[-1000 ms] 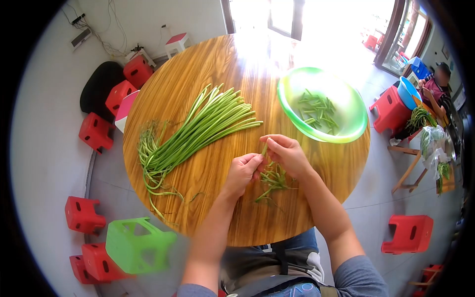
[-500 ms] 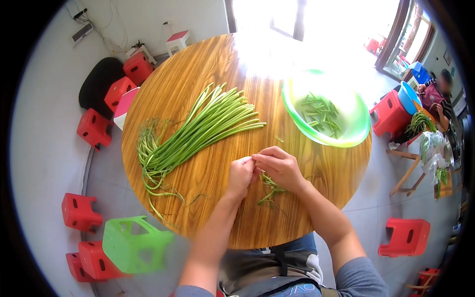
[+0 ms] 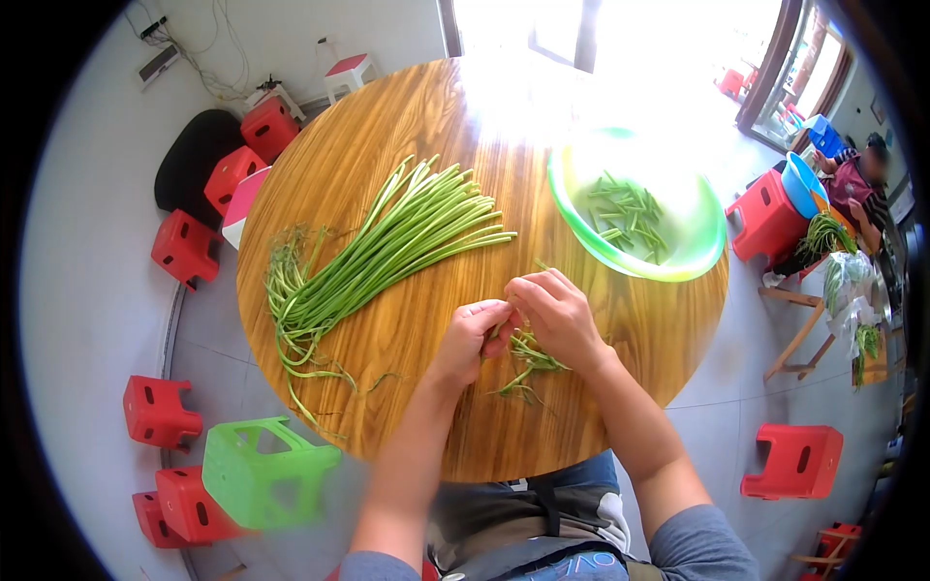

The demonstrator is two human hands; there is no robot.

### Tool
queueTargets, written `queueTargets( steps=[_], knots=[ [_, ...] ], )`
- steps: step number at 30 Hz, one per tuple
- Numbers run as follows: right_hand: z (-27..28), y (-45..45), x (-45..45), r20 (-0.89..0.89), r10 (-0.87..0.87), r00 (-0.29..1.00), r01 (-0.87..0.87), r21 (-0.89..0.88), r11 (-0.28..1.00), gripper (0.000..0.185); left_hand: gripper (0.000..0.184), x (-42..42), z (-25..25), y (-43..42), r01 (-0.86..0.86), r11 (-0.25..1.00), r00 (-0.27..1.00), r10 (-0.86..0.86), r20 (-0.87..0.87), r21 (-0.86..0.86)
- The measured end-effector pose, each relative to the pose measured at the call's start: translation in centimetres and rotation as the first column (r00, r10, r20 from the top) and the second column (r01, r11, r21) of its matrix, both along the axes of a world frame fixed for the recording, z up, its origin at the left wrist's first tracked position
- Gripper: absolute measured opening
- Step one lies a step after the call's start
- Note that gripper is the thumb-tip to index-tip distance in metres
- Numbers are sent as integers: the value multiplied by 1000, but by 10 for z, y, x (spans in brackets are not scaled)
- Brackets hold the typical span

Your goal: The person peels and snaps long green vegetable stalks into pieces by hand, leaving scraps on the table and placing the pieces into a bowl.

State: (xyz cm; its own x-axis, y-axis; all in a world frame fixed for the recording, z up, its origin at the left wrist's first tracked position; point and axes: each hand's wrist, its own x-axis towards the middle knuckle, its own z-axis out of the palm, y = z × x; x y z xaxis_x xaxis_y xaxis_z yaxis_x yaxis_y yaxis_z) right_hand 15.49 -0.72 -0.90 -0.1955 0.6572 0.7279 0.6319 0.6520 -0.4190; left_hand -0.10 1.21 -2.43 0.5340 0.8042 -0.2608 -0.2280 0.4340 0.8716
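My left hand (image 3: 472, 341) is closed, with a short bit of a garlic scape partly showing at its fingers. My right hand (image 3: 557, 318) pinches close against the left fingertips, and most of the stem between them is hidden. Under the right hand lies a small heap of thin green scraps (image 3: 531, 360) on the wooden table. A large bunch of garlic scapes (image 3: 407, 232) rests to the left, its thin curly ends toward the table's left edge. Beyond my right hand stands a green-and-white basin (image 3: 635, 261) with short cut green pieces (image 3: 628, 213) in it.
The round wooden table (image 3: 329, 155) reaches from my lap toward a bright doorway. Red stools (image 3: 184, 250) and a green stool (image 3: 266, 470) stand at the left, another red stool (image 3: 792, 462) at the right. Far right, a person (image 3: 857, 184) sits near a blue basin (image 3: 804, 186) and greens.
My hands have shifted slightly; the right fingertips sit a little higher and to the right, and the left fingers have turned. The bunch and the basin stay in place on the table.
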Motion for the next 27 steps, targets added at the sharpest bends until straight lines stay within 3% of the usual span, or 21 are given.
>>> queueTargets(
  steps=[7,13,15,18,21,22,24,25,27],
  knots=[
    [0,-1,-1,-71,0,997,-3,-51,999,21,20,-6,2,0,-18,995,977,39,208,-101],
    [-4,-1,-2,-243,26,970,-77,-202,976,12,19,-5,2,-1,-88,989,943,122,308,-122],
    [-2,-3,-1,-268,29,963,-112,-300,947,11,20,-6,2,0,-70,991,935,106,337,-116],
    [5,-6,3,-258,55,965,-180,-493,851,11,20,-8,6,-2,-204,977,936,213,280,-62],
    [1,-6,8,-314,59,948,-241,-580,778,12,19,-21,9,18,-327,860,607,509,610,-392],
    [0,-5,9,-343,57,937,-262,-588,765,12,20,-23,16,17,-398,833,646,552,527,-384],
    [1,0,13,-671,-21,741,-429,-497,754,12,23,-11,36,1,-422,902,850,429,306,-95],
    [4,3,15,-797,-62,601,-496,-433,753,12,26,-11,26,2,-331,942,914,335,230,-58],
    [8,4,19,-822,-183,540,-406,-445,798,13,29,-9,16,1,-194,981,975,193,109,1]
  ],
)
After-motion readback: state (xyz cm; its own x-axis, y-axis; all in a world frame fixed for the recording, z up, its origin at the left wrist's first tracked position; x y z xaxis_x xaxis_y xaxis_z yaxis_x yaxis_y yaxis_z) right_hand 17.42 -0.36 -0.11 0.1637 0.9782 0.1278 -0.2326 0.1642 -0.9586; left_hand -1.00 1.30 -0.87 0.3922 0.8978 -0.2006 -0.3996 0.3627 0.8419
